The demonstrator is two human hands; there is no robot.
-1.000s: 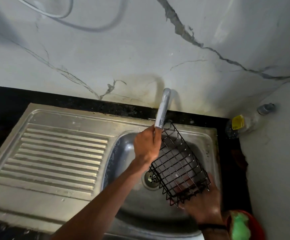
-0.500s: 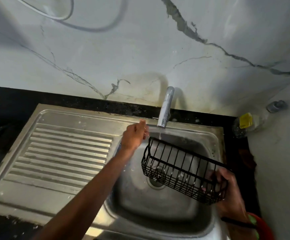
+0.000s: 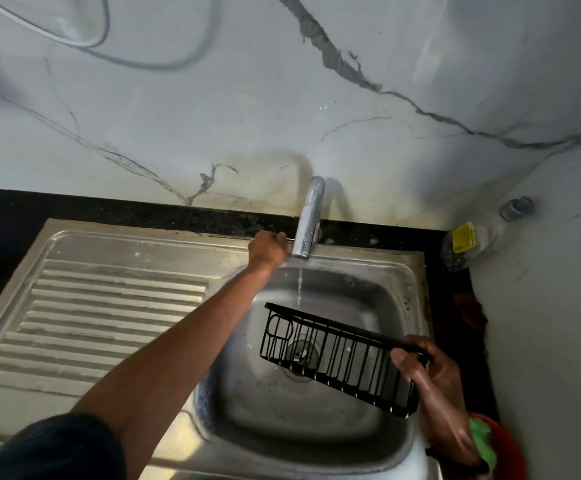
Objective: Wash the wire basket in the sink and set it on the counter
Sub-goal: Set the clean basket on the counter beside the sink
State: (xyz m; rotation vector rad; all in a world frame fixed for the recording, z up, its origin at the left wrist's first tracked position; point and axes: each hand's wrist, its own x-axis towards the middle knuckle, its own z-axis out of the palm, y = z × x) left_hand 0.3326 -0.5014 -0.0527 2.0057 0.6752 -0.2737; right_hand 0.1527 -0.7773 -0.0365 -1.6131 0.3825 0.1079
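While water falls in one thin stream [image 3: 299, 285] from the single tap [image 3: 309, 220], I see the marble-veined wall [image 3: 282, 98] filling the upper half of the view, with one looped cable [image 3: 150, 60] hanging on it. Below it lies the black counter [image 3: 109, 207], and set into that the one steel sink [image 3: 400, 271], its ribbed drainboard [image 3: 109, 317] on the left and one bowl on the right with a round drain [image 3: 299, 356] at the bottom.

One wire basket [image 3: 337, 355], black, hangs in the air above the bowl, tilted down toward the right; its left end sits just under the stream and it partly hides the drain. My right hand [image 3: 431, 372] grips its right end, thumb curled over the near side and fingers wrapped round the top rail.

My left arm crosses the drainboard and the bowl's left rim, and my left hand [image 3: 268, 249] reaches the base of the tap; its fingers are curled there, but I cannot tell what they have hold of.

In the back right corner one clear bottle [image 3: 469, 240] with a yellow label lies on the counter. At the bottom right, one red tub [image 3: 511, 445] with a green cloth [image 3: 483, 441] shows behind my right wrist.
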